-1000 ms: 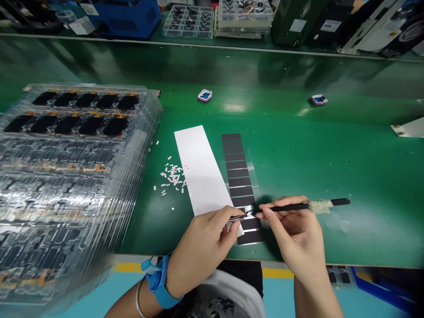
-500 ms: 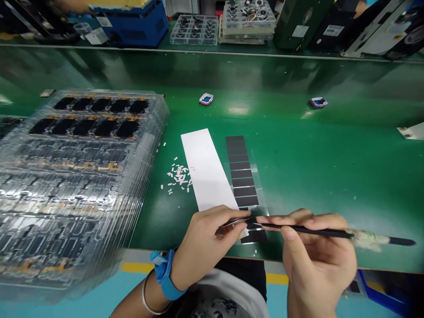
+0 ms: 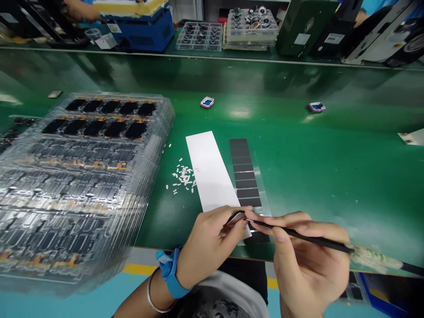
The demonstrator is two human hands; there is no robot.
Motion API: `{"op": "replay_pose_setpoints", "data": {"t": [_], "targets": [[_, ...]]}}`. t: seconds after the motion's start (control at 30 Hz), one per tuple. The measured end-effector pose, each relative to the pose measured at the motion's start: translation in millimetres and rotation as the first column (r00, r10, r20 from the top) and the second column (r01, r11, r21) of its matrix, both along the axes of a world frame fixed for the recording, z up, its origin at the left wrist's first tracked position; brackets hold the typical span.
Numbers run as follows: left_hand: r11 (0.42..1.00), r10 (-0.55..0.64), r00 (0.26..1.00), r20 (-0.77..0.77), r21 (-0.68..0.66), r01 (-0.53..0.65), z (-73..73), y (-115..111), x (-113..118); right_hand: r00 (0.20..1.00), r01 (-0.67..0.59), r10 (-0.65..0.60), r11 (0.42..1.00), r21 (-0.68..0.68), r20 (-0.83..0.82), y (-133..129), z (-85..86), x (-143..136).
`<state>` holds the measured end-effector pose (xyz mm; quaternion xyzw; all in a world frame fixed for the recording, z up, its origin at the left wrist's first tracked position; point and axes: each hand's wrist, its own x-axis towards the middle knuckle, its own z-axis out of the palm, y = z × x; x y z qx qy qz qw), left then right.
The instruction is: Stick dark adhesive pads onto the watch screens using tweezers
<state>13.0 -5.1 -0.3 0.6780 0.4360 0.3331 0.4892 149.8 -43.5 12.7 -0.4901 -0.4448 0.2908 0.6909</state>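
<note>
My left hand [image 3: 210, 247], with a blue band at the wrist, pinches a small dark-edged piece [image 3: 236, 217] between thumb and fingers. In my right hand [image 3: 311, 260] is a thin black tool [image 3: 311, 240] with a wrapped handle; its tip touches or nearly touches the small piece. Beneath the fingers lies the lower end of a white strip [image 3: 212, 172]. Just right of it is a clear sheet with black rectangles [image 3: 245, 175], its lower part partly hidden by my hands. Small white bits [image 3: 184, 176] are scattered left of the white strip.
Stacked clear trays [image 3: 99, 176] holding dark screens fill the left of the green table [image 3: 331, 176]. Two small framed parts [image 3: 207, 102] [image 3: 317, 107] lie at the back. On the shelf are a blue machine [image 3: 142, 33], compartment boxes [image 3: 200, 36] and a green box [image 3: 300, 28].
My right hand has shifted slightly left, and the tool now slants more, its tip nearer my left fingers. The small piece in my left hand is tilted up more. The whole view has moved slightly.
</note>
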Motion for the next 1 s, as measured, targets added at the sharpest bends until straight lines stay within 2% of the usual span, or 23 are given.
{"op": "replay_pose_setpoints", "data": {"t": [0.27, 0.6, 0.8, 1.0], "targets": [[0.997, 0.065, 0.998, -0.027, 0.047, -0.064, -1.3, -1, 2, 0.999, -0.033, 0.033, 0.999, 0.001, 0.008, 1, -3.0, -2], [0.994, -0.007, 0.999, -0.048, 0.105, 0.012, -1.4, 2, -2, 0.997, -0.015, 0.007, 0.995, 0.098, 0.082, 1, 1.0, -11], [0.996, -0.024, 0.999, -0.044, 0.08, 0.028, -0.4, 1, -2, 0.997, -0.024, 0.015, 0.993, 0.119, 0.082, 2, -7.4, -13], [0.997, -0.042, 0.999, -0.022, 0.064, 0.044, -0.7, 2, -3, 0.993, -0.061, 0.031, 0.966, 0.252, 0.118, 8, -16.8, -9]]}}
